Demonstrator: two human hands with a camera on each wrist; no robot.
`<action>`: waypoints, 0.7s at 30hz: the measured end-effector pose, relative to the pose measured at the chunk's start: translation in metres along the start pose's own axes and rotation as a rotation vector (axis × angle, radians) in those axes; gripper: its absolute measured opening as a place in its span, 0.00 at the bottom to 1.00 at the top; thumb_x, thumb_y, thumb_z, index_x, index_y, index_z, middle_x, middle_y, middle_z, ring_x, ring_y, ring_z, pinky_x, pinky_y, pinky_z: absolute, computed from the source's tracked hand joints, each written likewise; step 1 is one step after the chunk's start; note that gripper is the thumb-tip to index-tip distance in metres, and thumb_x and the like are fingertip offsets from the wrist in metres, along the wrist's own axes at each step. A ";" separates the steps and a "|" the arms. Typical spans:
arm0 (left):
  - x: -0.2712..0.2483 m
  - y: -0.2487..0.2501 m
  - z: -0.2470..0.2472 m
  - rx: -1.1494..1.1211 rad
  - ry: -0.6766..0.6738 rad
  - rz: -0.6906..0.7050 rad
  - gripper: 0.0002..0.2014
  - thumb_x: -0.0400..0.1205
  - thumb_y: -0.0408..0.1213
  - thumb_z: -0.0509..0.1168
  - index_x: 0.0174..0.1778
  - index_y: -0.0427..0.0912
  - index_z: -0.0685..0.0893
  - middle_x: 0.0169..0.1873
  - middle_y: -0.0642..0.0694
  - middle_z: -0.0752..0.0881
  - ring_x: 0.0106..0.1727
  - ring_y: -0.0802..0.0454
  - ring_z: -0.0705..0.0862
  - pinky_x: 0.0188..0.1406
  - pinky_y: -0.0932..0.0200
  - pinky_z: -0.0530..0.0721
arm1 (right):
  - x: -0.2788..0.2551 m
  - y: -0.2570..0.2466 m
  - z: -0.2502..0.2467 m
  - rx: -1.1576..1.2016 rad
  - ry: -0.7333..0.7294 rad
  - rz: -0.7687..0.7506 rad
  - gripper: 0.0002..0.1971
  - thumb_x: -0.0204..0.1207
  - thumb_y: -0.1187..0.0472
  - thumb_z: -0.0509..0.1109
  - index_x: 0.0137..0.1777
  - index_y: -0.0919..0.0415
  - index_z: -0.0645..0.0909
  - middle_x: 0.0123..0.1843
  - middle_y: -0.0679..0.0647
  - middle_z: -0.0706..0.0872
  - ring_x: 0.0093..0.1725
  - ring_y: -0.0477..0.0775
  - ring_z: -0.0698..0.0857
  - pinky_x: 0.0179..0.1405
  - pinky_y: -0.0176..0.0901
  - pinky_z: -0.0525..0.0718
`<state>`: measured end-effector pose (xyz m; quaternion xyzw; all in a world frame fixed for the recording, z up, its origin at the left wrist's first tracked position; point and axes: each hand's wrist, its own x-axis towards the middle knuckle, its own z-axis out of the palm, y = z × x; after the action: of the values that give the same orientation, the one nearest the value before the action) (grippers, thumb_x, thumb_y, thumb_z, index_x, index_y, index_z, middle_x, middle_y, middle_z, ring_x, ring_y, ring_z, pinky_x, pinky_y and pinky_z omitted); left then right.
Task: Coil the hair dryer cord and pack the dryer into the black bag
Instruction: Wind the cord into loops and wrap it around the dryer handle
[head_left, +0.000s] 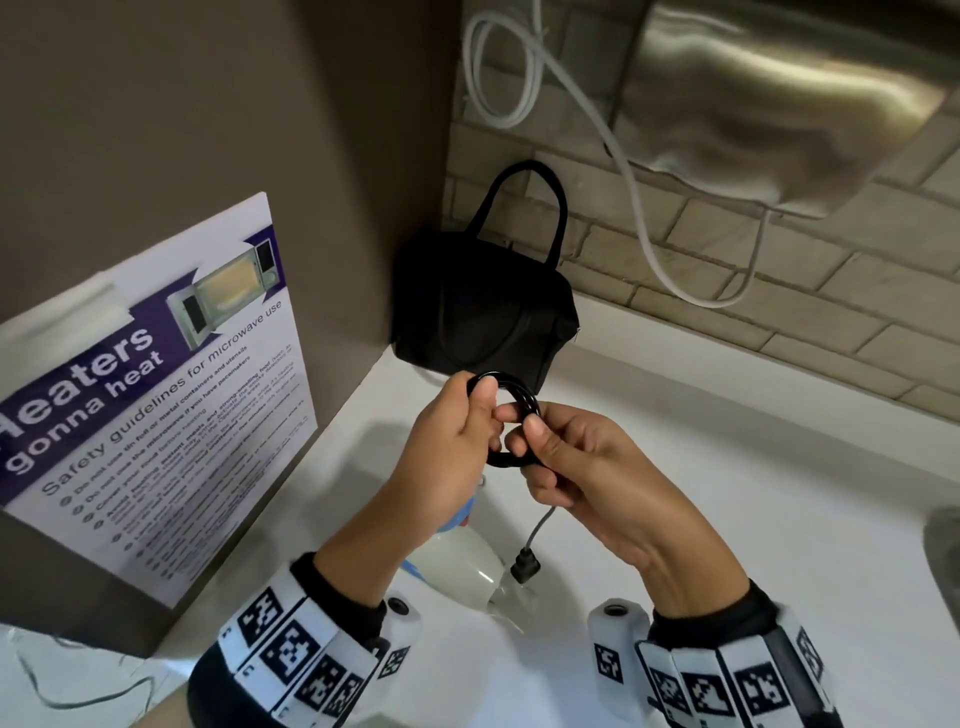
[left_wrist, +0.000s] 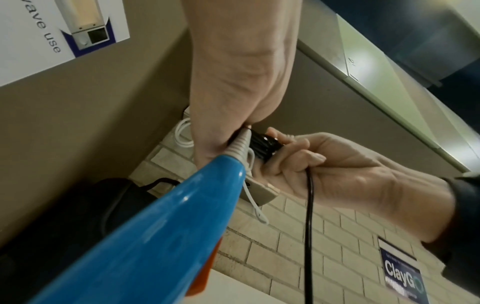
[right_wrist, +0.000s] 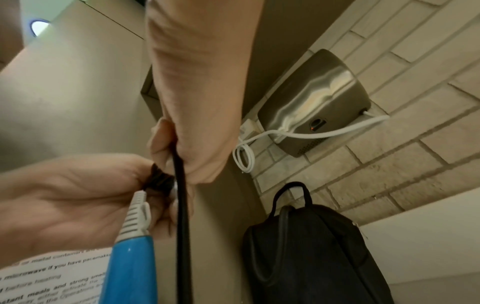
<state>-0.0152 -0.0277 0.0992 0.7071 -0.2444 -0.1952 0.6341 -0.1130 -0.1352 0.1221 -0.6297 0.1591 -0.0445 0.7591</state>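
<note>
A small coil of black cord is held between both hands above the white counter. My left hand pinches the coil's far side, thumb on top. My right hand pinches its near side, and the loose cord runs down from its fingers to the black plug. The hair dryer, blue and white, sits below my left hand; its blue handle points up at the coil. The black bag stands in the corner behind the hands, handle up.
A steel hand dryer is fixed to the brick wall at upper right, with a white cable looping under it. A microwave safety poster hangs on the brown panel to the left. A sink rim shows at the right edge.
</note>
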 end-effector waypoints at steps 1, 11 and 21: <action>0.001 0.000 -0.001 -0.011 -0.005 -0.010 0.16 0.88 0.45 0.50 0.43 0.40 0.76 0.32 0.48 0.77 0.33 0.60 0.76 0.32 0.77 0.74 | -0.002 -0.001 0.001 -0.079 0.032 -0.005 0.13 0.83 0.62 0.61 0.63 0.62 0.81 0.39 0.53 0.83 0.26 0.44 0.70 0.25 0.32 0.69; 0.000 0.004 -0.009 -0.057 -0.065 -0.041 0.17 0.88 0.46 0.48 0.35 0.46 0.69 0.27 0.54 0.70 0.30 0.60 0.74 0.41 0.63 0.74 | -0.012 0.013 -0.023 -1.061 0.266 -0.292 0.17 0.82 0.70 0.61 0.42 0.52 0.87 0.30 0.42 0.78 0.34 0.41 0.78 0.33 0.24 0.70; 0.001 0.002 -0.015 -0.157 -0.063 -0.139 0.19 0.88 0.48 0.49 0.33 0.44 0.68 0.28 0.53 0.72 0.34 0.55 0.76 0.38 0.54 0.75 | 0.017 0.058 -0.076 -1.414 0.551 -0.119 0.21 0.64 0.84 0.58 0.43 0.61 0.84 0.43 0.53 0.83 0.37 0.57 0.81 0.34 0.40 0.69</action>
<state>-0.0059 -0.0165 0.1034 0.6641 -0.1986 -0.2794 0.6644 -0.1269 -0.1997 0.0508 -0.9398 0.2991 -0.1283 0.1041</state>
